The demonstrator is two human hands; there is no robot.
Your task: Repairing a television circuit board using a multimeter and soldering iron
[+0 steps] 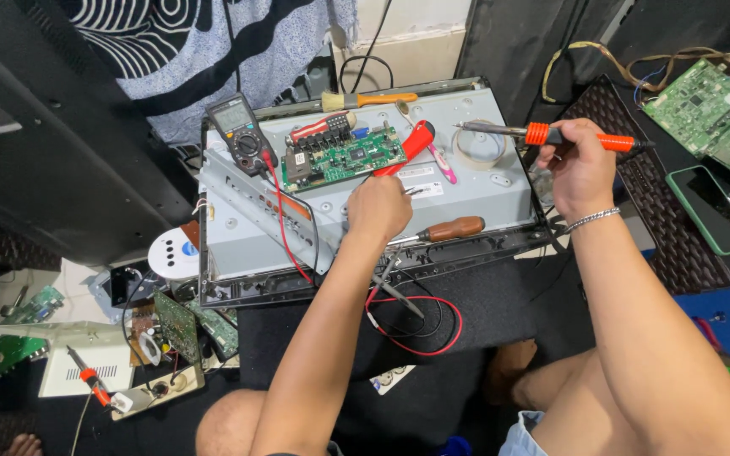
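My left hand (378, 207) is closed around a red-handled tool (410, 145) whose tip points at a green circuit board (344, 154) on a grey metal chassis (475, 198). My right hand (580, 165) holds an orange-handled soldering iron (542, 133) level above the chassis's right side, tip pointing left. A black multimeter (238, 133) rests on the chassis's left corner, its red lead (285, 224) running down. A wooden-handled screwdriver (449, 230) lies beside my left hand.
A brush (369, 100) and a tape roll (479, 145) lie on the chassis. Loose circuit boards (183, 325) and another small soldering iron (90, 380) sit at lower left. Green boards (707, 105) and a phone (711, 207) lie right. Red and black wires (416, 325) loop below.
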